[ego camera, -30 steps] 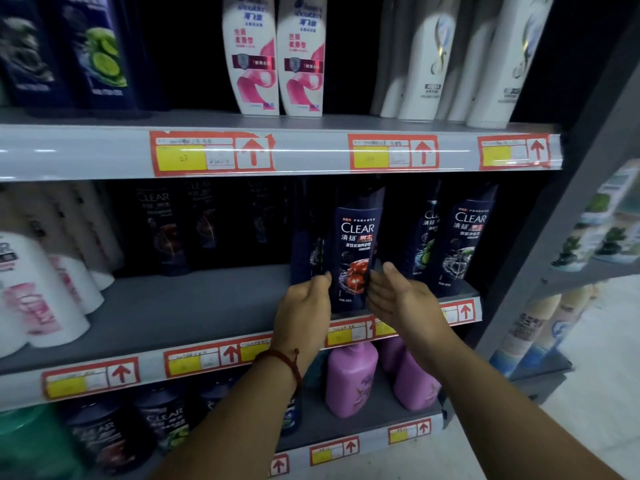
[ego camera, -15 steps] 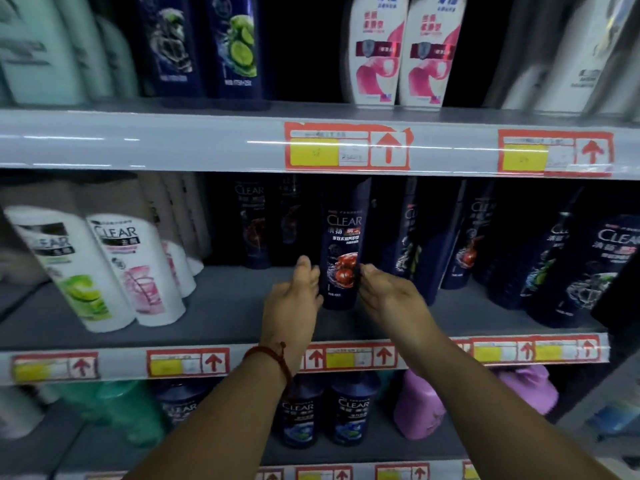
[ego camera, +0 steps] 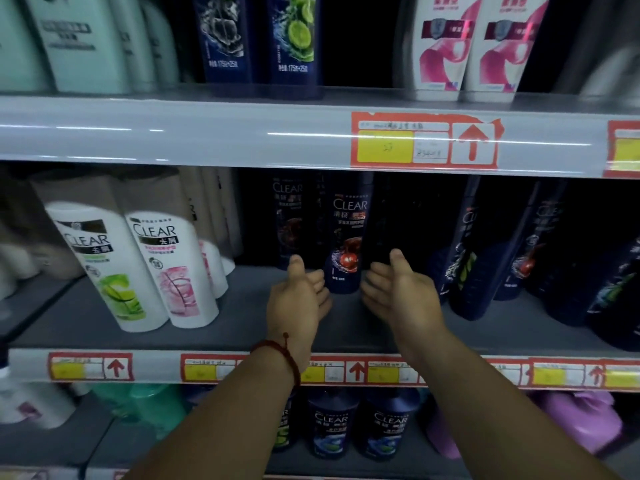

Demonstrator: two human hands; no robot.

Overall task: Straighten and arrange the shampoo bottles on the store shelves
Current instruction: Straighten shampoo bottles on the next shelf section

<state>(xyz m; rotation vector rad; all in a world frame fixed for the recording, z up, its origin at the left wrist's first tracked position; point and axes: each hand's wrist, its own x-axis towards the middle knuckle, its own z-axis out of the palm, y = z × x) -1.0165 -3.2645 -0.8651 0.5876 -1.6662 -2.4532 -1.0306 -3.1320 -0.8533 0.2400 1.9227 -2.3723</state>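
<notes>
Shampoo bottle (ego camera: 347, 233) between the hands (ego camera: 298, 301) (ego camera: 403, 296)

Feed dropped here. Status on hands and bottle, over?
Hands open: left hand, right hand, either side of dark Clear bottle. Bottle upright, ungripped. Nothing in the way.

Dark navy bottle (ego camera: 346, 237), red bracelet (ego camera: 280, 355), grey shelf (ego camera: 242, 327)
</notes>
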